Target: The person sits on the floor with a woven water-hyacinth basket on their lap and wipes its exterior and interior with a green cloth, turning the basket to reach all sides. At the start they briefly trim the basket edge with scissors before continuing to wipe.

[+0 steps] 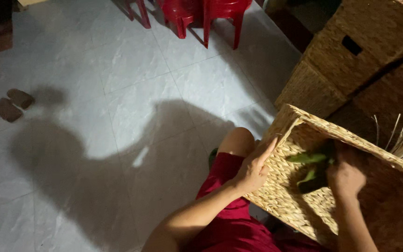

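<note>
Bracing woven basket (304,205) on my lap over grey tiled floor (131,93): left hand (253,169) flat on its rim, right hand (346,175) inside, grip unclear; red chairs (201,14) behind.

- I can make out no packages, labels, signs or screens anywhere around me here.
</note>
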The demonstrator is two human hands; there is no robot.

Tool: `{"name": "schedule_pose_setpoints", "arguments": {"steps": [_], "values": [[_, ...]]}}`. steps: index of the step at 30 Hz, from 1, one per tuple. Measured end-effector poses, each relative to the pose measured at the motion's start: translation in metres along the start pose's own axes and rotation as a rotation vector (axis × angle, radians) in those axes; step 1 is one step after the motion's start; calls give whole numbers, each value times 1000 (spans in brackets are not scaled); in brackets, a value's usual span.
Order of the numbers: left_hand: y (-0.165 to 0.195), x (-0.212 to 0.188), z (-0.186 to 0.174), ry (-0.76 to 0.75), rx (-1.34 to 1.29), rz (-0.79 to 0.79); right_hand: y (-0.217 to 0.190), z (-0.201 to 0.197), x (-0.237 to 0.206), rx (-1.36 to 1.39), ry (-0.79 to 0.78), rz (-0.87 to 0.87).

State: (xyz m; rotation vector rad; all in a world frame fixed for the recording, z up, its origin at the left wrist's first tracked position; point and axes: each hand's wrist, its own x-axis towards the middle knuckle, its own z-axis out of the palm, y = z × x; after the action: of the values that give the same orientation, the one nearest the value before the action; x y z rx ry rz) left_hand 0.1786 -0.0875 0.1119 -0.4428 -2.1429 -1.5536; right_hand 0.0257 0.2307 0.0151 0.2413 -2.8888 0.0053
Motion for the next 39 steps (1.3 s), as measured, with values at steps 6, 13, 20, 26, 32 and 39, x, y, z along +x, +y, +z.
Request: {"name": "schedule_pose_setpoints", "arguments": {"steps": [6, 13, 20, 26, 32, 39], "values": [[3, 2, -3, 5, 26, -8, 64, -10, -30, 186, 250, 249], [5, 1, -3, 43, 25, 16, 15, -1, -14, -13, 271, 505], [0, -2, 2, 20, -33, -88, -95, 16, 8, 177, 78, 259], [-10, -9, 6, 11, 18, -49, -149, -19, -11, 177, 176, -334], [-17, -33, 8, -45, -30, -182, -70, -46, -49, -18, 154, -432], [-17, -35, 0, -11, 118, -70, 35, -42, -96, 317, 322, 12]]}}
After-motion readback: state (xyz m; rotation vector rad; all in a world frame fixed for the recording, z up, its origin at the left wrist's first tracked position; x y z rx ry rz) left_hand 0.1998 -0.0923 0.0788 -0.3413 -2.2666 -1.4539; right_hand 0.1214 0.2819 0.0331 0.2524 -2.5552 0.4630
